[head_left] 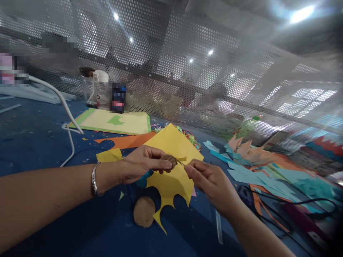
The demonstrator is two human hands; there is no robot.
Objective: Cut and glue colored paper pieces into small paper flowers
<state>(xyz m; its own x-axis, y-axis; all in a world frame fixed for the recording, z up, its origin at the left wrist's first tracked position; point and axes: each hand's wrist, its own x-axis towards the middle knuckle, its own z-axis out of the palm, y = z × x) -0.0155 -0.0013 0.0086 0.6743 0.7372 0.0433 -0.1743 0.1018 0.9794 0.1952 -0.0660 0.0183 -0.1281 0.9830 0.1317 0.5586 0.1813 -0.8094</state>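
Observation:
My left hand (150, 162) pinches a small brown cardboard disc (169, 161) between thumb and fingers. A narrow strip of yellow paper (180, 159) shows beside the disc; whether it is joined to it I cannot tell. In my right hand (205, 175), thumb and forefinger grip a thin dark tool (180, 163), whose tip reaches the disc's edge; its exact kind is too small to make out. Below both hands lies a yellow paper sheet (174, 185) with rounded cut-outs along its near edge. A larger brown cardboard disc (144, 212) rests on the table, touching that sheet's corner.
Orange paper (131, 140) and a stack of pale yellow and green sheets (93, 123) lie beyond my left hand. Two bottles (102, 87) stand before a perforated metal screen (166, 53). Light-blue paper pieces (257, 180) and black cables (284, 200) spread to the right.

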